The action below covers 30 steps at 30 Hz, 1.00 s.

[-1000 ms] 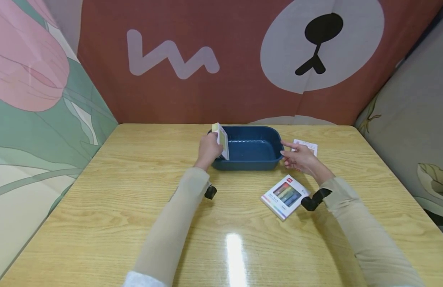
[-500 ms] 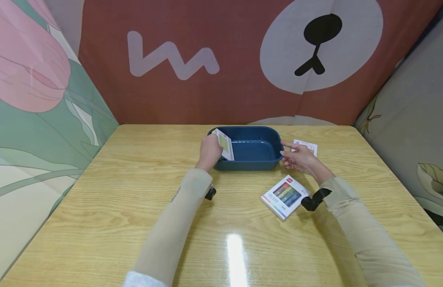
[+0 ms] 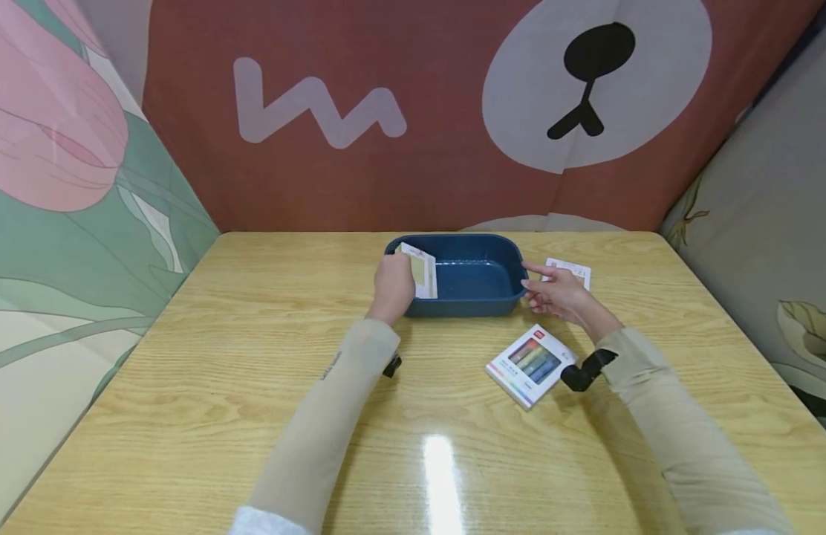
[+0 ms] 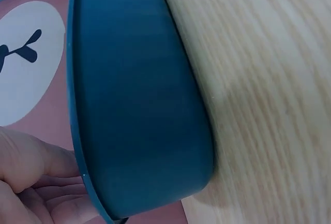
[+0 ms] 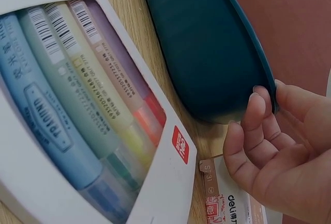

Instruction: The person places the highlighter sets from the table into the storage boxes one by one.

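Note:
A dark blue plastic basin (image 3: 463, 307) sits at the back of the table. At its left end my left hand (image 3: 391, 286) grips a white and yellow-green box (image 3: 425, 276) that stands tilted inside the basin. In the left wrist view, the fingers of the left hand (image 4: 44, 182) pass behind the basin wall (image 4: 137, 89), which hides the box. My right hand (image 3: 561, 296) pinches the basin's right rim; the right wrist view shows thumb and fingertips on the rim (image 5: 266, 74). Just in front of it lies a white windowed pack of highlighters (image 3: 529, 365).
Partly behind the right hand lies a small white packet (image 3: 575, 270), marked "deli" in the right wrist view. The wooden table (image 3: 252, 386) meets a printed backdrop (image 3: 359, 186) behind the basin. Printed panels (image 3: 754, 245) stand on both sides.
The left hand has lowered the white and yellow-green box further into the basin's left end and turned its face more toward the camera. The right hand stays at the rim.

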{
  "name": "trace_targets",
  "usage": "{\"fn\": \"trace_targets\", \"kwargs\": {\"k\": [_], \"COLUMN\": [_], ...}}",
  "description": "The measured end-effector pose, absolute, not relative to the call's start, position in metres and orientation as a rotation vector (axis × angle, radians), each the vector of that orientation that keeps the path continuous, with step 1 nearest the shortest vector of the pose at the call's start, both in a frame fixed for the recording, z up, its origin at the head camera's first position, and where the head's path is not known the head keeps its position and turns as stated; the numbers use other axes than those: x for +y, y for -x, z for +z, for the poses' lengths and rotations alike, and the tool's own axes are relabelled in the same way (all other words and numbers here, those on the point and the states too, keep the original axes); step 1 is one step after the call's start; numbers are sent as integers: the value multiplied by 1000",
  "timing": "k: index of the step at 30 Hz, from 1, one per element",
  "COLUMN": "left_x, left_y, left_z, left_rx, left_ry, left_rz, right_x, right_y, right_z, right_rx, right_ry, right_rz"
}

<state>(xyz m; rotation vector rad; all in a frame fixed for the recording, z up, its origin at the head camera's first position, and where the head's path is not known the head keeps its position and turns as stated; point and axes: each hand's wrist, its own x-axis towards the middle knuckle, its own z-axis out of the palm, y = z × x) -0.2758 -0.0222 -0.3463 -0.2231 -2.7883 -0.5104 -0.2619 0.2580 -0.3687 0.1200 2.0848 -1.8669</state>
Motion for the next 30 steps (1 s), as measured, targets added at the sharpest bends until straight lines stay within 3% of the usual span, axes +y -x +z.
{"fn": "trace_targets", "kwargs": {"k": [21,30], "left_x": [-59,-81], "left_y": [291,297], "left_z": [-348,-343], "left_rx": [-2760,-2786], "left_ry": [491,474], "left_rz": [-658,-721], "right_x": [259,259], "right_y": [262,262], "right_z": [-371,-372], "right_rx": [2076,2102], "right_ry": [-112,-128], "right_rz": [-1871,-1857]}}
